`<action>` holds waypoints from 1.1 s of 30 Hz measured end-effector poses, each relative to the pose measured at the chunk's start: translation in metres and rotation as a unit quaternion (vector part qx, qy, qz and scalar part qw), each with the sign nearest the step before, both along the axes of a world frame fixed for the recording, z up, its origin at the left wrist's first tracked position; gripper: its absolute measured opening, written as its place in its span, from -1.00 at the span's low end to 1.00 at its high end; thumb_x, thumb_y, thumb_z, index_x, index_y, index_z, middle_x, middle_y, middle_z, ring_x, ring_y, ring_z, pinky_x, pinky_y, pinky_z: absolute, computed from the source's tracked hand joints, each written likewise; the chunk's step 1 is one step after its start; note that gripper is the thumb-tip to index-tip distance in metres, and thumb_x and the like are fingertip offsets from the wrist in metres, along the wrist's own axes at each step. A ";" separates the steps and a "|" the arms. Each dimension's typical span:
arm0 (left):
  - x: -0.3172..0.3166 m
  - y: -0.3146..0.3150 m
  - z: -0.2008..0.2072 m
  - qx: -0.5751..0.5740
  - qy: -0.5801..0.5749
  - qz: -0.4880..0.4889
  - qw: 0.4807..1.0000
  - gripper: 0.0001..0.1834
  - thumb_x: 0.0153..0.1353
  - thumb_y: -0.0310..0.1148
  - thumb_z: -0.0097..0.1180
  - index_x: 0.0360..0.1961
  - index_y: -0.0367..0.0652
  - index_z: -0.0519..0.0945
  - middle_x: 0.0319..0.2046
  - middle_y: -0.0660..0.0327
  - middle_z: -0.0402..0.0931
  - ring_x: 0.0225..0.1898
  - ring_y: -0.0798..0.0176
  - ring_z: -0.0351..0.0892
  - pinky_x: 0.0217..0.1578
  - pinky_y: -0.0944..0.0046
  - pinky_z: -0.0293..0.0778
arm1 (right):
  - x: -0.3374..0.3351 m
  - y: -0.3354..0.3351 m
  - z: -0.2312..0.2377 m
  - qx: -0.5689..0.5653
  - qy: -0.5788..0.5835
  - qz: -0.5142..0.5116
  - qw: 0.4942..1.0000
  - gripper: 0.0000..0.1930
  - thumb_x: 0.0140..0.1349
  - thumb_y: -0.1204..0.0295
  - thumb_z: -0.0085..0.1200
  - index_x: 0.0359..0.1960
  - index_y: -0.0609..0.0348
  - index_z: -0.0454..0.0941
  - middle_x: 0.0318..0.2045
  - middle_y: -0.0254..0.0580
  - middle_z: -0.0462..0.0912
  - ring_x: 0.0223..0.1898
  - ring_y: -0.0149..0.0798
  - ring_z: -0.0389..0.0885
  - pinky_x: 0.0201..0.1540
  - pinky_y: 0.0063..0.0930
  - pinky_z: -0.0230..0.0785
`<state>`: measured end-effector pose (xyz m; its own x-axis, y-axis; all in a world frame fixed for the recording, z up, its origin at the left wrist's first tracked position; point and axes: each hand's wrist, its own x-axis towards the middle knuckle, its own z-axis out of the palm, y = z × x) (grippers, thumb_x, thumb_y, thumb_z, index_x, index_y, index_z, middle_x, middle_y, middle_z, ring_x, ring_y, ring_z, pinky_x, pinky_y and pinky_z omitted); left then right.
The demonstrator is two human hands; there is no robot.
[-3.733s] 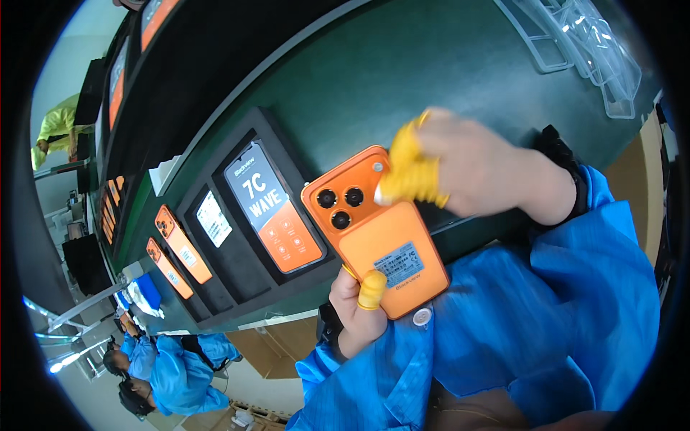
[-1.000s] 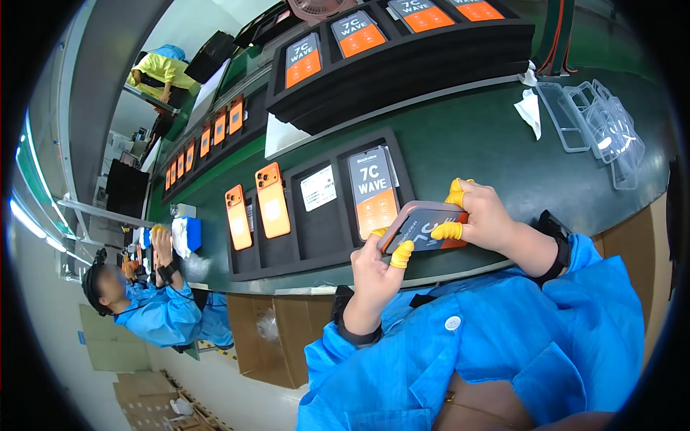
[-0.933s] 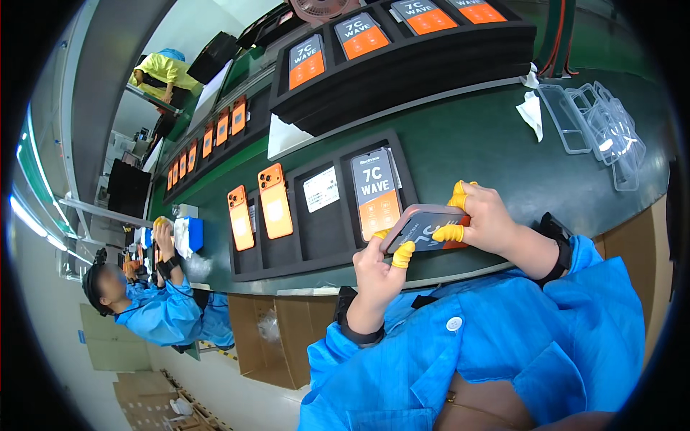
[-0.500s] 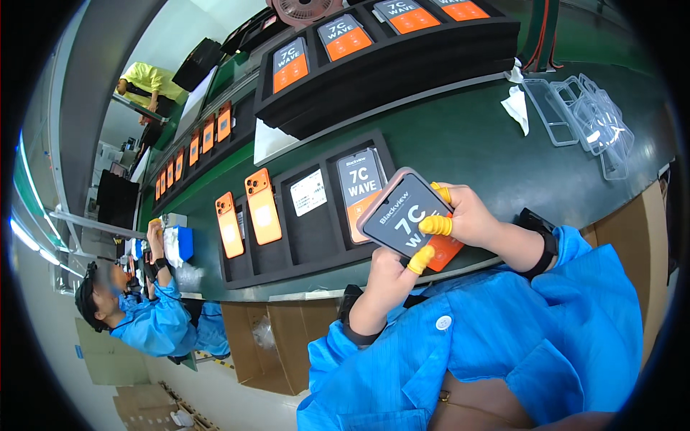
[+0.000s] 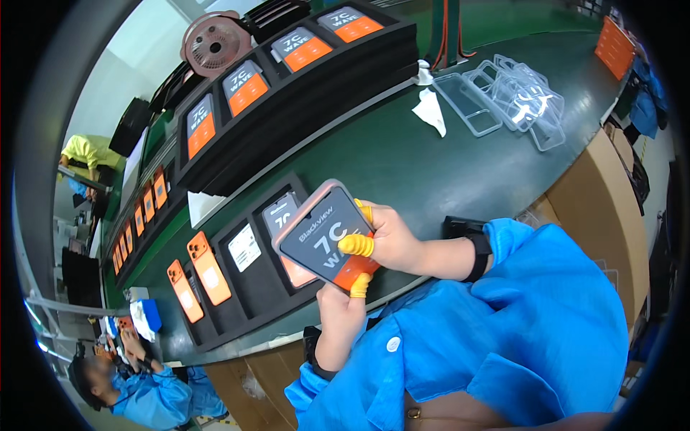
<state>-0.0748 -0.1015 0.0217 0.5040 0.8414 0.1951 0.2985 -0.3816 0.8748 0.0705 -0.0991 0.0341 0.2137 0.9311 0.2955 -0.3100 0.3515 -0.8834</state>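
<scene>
Both my hands hold a smartphone with a grey-and-orange front film and a pinkish rim, tilted above a black foam tray. My left hand grips its lower edge, a yellow finger cot on the thumb. My right hand is closed on its right side, the yellow-covered thumb lying across the front. Behind the held phone, another phone is partly hidden in the tray. A white label shows in the middle compartment. Two orange phones, a nearer-left one and its neighbour, lie camera side up at the tray's left.
A black foam stack bearing several phones stands behind. Clear plastic cases and a white tissue lie on the green table. A co-worker in blue sits at left; a cardboard box stands at right.
My view has turned right, so the table and trays appear further left. Both hands keep their hold on the phone. The co-worker's hands have come together around something orange.
</scene>
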 end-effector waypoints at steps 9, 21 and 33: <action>-0.042 0.009 0.011 -0.129 -0.146 0.003 0.981 -0.79 0.12 -0.43 0.04 -0.24 -0.31 0.46 -0.49 0.22 0.52 -0.48 0.42 0.45 -0.43 0.41 0.38 | 0.064 -0.002 0.031 0.041 -0.235 -0.008 0.971 -0.55 -0.09 0.24 0.21 -0.18 0.21 0.42 -0.22 -0.07 0.48 -0.21 -0.13 0.46 -0.06 -0.38 0.25; -0.140 0.095 0.004 -0.272 0.020 0.170 0.947 -0.69 0.18 -0.21 -0.08 -0.25 -0.26 0.45 -0.47 0.25 0.49 -0.54 0.39 0.45 -0.50 0.46 0.33 | 0.190 -0.040 0.028 -0.201 -0.601 -0.337 0.696 -0.74 0.03 0.42 0.07 -0.27 0.31 0.41 -0.43 0.05 0.53 -0.35 0.01 0.51 -0.30 -0.28 0.34; -0.222 0.174 -0.017 0.115 0.431 0.349 0.824 -0.57 0.12 -0.25 -0.18 -0.10 -0.39 0.37 -0.21 -0.23 0.39 -0.15 -0.18 0.38 -0.13 0.04 0.30 | 0.078 0.005 -0.003 -0.131 -0.677 -0.018 0.724 -0.65 -0.10 0.65 -0.06 -0.17 0.21 0.41 -0.09 0.02 0.39 -0.12 0.05 0.40 -0.06 -0.26 0.26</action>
